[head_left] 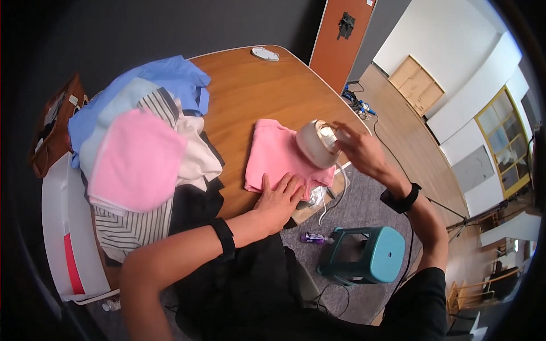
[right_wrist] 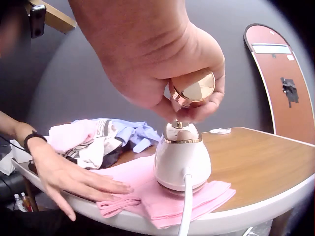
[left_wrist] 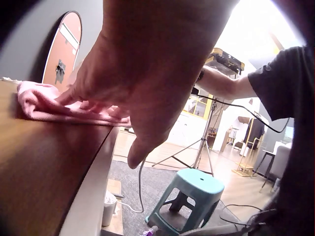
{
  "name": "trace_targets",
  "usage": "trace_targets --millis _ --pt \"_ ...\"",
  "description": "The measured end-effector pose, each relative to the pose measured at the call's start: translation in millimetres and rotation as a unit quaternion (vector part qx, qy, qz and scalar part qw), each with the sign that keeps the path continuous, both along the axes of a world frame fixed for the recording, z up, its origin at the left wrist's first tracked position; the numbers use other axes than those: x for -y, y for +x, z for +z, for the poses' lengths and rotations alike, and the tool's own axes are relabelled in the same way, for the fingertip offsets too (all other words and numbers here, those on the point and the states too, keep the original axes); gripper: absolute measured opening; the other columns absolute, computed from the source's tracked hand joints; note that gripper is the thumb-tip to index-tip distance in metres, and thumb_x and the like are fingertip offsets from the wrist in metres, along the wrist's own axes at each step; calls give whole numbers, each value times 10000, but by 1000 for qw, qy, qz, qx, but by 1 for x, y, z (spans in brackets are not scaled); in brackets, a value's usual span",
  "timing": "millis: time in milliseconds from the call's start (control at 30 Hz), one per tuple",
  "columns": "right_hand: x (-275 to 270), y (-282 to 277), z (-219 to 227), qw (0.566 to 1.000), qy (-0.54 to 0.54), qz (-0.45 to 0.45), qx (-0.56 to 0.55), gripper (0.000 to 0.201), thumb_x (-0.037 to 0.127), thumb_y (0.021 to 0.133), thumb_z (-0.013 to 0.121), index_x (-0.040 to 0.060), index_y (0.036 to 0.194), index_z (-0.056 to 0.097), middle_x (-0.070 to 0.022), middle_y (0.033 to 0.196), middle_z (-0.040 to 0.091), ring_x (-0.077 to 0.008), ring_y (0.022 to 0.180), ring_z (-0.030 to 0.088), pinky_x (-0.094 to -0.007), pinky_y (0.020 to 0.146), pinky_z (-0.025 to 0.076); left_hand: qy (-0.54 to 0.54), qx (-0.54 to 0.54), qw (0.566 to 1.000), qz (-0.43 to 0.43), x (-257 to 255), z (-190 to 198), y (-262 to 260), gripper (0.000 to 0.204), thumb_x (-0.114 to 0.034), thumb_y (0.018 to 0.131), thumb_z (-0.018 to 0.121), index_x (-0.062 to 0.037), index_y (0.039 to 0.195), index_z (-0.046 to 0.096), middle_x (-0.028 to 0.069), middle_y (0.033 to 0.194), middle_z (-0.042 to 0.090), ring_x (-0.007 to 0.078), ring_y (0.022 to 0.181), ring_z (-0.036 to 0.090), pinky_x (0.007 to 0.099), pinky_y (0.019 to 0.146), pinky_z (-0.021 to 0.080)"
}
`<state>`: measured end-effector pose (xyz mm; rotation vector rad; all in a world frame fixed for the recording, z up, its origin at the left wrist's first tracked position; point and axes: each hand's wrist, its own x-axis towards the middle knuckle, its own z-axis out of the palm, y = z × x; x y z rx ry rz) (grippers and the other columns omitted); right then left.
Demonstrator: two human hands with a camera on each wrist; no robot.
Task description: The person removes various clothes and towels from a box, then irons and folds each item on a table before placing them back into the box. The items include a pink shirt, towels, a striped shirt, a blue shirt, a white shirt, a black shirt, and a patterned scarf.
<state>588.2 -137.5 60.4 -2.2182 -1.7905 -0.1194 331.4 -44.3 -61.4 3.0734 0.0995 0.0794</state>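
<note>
A folded pink garment (head_left: pixel 272 150) lies near the table's edge, with several layers showing at its front fold in the right wrist view. My right hand (head_left: pixel 364 149) grips the round gold knob (right_wrist: pixel 194 88) on top of a small white iron (right_wrist: pixel 181 160). The iron's base rests on the garment, and a white cord (right_wrist: pixel 186 206) runs from its side down past the edge. My left hand (head_left: pixel 278 203) presses on the garment beside the iron, its fingers spread and fairly straight.
A pile of clothes, with a pink cloth (head_left: pixel 136 162) on top, stands at the left by a white bin (head_left: pixel 62 227). A small white object (head_left: pixel 265 54) lies at the table's far end. A teal stool (head_left: pixel 369 256) and a purple bottle (head_left: pixel 314 238) are on the floor.
</note>
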Motion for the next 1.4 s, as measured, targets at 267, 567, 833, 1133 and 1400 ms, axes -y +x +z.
trace_targets --millis 267,567,833,1133,1400 --pt "-14 -24 4 986 -153 -53 40 766 520 902 702 19 1435 477 -281 995 719 -453 904 712 -533 775 559 82 38 996 -22 0 2 18 731 -214 710 798 67 1337 547 301 1354 530 408 1275 513 528 1006 449" --pt "-21 -39 3 986 -156 -35 50 835 416 780 820 90 1473 489 -243 951 733 -432 872 712 -499 763 547 260 84 961 -51 6 -3 40 263 -150 758 681 74 895 696 144 801 643 270 760 605 300 589 489" --pt "3 -9 5 987 -136 0 80 739 413 773 821 126 1405 567 -191 846 735 -388 827 728 -496 736 558 265 122 952 -96 7 3 40 256 -180 798 648 51 879 724 125 770 633 262 738 600 362 581 436" --pt "43 13 17 966 -216 -114 83 808 395 769 830 164 1477 517 -189 995 758 -383 892 728 -477 798 562 271 163 944 -97 0 -3 36 259 -165 781 671 76 867 713 124 793 638 246 740 579 317 561 436" --pt "33 -14 32 981 -130 -104 101 778 368 772 831 176 1468 542 -189 968 755 -379 852 725 -473 754 563 258 77 959 -85 2 -8 37 313 -180 819 657 86 981 683 162 916 664 263 831 592 322 602 498"
